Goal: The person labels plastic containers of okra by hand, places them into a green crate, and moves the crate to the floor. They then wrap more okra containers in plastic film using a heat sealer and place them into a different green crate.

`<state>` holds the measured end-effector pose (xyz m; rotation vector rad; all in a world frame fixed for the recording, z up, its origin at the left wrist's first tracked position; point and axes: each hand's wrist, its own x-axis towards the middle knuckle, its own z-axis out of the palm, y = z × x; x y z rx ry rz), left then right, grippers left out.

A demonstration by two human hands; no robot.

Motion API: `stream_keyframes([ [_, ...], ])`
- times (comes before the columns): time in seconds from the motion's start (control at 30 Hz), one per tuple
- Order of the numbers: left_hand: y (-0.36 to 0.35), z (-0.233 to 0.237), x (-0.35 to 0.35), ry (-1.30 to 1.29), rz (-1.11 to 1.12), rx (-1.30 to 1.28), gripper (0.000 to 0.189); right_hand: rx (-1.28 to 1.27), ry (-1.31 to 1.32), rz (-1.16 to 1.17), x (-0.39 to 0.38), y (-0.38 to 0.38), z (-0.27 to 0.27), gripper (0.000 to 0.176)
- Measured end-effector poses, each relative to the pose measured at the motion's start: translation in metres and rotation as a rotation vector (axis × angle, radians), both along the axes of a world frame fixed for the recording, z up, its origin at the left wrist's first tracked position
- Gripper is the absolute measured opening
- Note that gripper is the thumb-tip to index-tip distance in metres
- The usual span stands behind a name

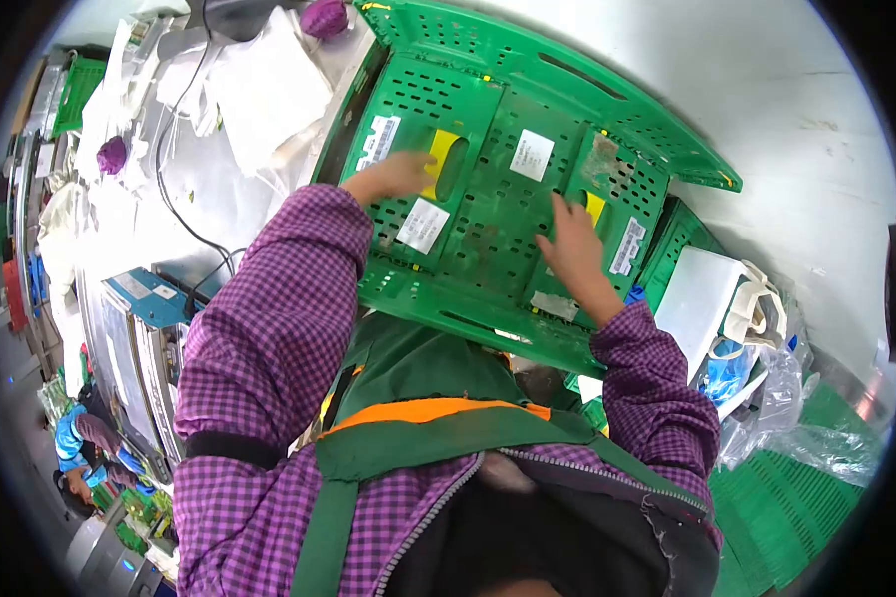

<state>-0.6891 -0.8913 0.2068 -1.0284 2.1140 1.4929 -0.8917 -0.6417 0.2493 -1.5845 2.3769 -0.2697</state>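
Note:
A green folding crate (488, 239) lies in front of me. Its two perforated end panels lie flat inside, and its long side walls lean outward. At the left panel, my left hand (393, 177) has its fingers closed at the yellow handle (442, 149) beside an oval slot. My right hand (574, 251) rests against the right panel, fingers stretched and thumb apart, next to the other yellow handle (594, 207), which it partly hides. White paper labels (533, 155) are stuck on the panels and the floor of the crate.
On the left, a metal worktop holds white plastic bags (269, 90), a purple bundle (112, 155) and a black cable (174, 199). A white box (702, 298) and clear plastic film (816, 448) are at right. Another person (95, 448) is at far lower left.

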Motion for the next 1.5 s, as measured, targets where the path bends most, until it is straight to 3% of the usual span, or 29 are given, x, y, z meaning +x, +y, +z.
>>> stream_keyframes([
  [0.07,-0.012,-0.006,0.003,0.007,0.064,-0.010,0.049,-0.111,-0.138,0.243,0.021,-0.022,-0.007,0.049],
  [0.13,-0.020,-0.010,0.007,0.074,0.241,-0.098,0.048,-0.064,-0.461,0.374,0.049,-0.051,-0.013,0.038],
  [0.23,-0.022,0.001,0.009,0.076,0.323,-0.125,0.048,-0.103,-0.480,0.603,0.084,-0.092,-0.038,0.032],
  [0.33,-0.017,0.010,0.011,0.103,0.344,-0.106,0.048,0.050,-0.360,0.815,0.105,-0.120,-0.052,0.026],
  [0.43,-0.013,0.013,0.013,0.098,0.322,-0.102,0.048,-0.204,-0.177,0.844,0.116,-0.136,-0.067,0.007],
  [0.6,-0.006,0.028,0.014,0.066,0.275,-0.161,0.048,-0.177,-0.123,0.945,0.116,-0.148,-0.079,0.011],
  [0.7,-0.007,0.024,0.018,0.108,0.322,-0.115,0.048,-0.302,-0.061,0.965,0.112,-0.146,-0.070,0.008],
  [0.77,-0.006,0.025,0.021,0.110,0.311,-0.116,0.048,-0.047,-0.041,1.002,0.106,-0.134,-0.042,0.006],
  [0.8,-0.005,0.024,0.022,0.106,0.307,-0.115,0.048,-0.038,-0.034,0.988,0.097,-0.122,-0.025,0.006],
  [0.87,-0.007,0.013,0.024,0.133,0.306,-0.097,0.048,0.193,-0.531,0.691,0.064,-0.092,0.004,0.011],
  [0.9,-0.006,0.012,0.025,0.139,0.324,-0.083,0.048,0.197,-0.524,0.677,0.048,-0.082,0.005,0.011],
  [0.97,-0.007,0.002,0.023,0.125,0.306,-0.052,0.048,0.216,-0.673,0.254,0.019,-0.060,0.002,0.016],
  [1.1,0.005,0.000,0.000,0.093,0.176,-0.185,0.048,0.107,-0.698,-0.018,-0.012,-0.042,-0.043,0.019],
  [1.17,0.018,-0.006,-0.011,0.145,0.108,-0.223,0.049,0.093,-0.402,-0.021,-0.012,-0.042,-0.053,0.026],
  [1.2,0.025,-0.008,-0.015,0.196,0.054,-0.264,0.049,0.089,-0.404,-0.038,-0.010,-0.039,-0.056,0.026],
  [1.27,0.037,-0.014,-0.022,0.169,0.003,-0.317,0.052,-0.320,-0.093,0.146,-0.005,-0.039,-0.049,0.035],
  [1.3,0.044,-0.017,-0.024,0.145,-0.008,-0.329,0.053,-0.140,-0.066,0.292,-0.006,-0.035,-0.054,0.043],
  [1.33,0.050,-0.017,-0.027,0.125,-0.021,-0.342,0.053,-0.137,-0.063,0.271,-0.003,-0.025,-0.060,0.043],
  [1.4,0.058,-0.007,-0.032,0.066,-0.096,-0.366,0.053,-0.185,0.039,0.590,0.004,-0.002,-0.068,0.045],
  [1.43,0.061,-0.008,-0.031,0.036,-0.098,-0.415,0.052,-0.184,0.045,0.580,0.003,0.007,-0.065,0.045],
  [1.5,0.062,-0.011,-0.029,0.006,-0.104,-0.464,0.052,-0.042,-0.037,0.770,0.002,0.024,-0.060,0.046],
])
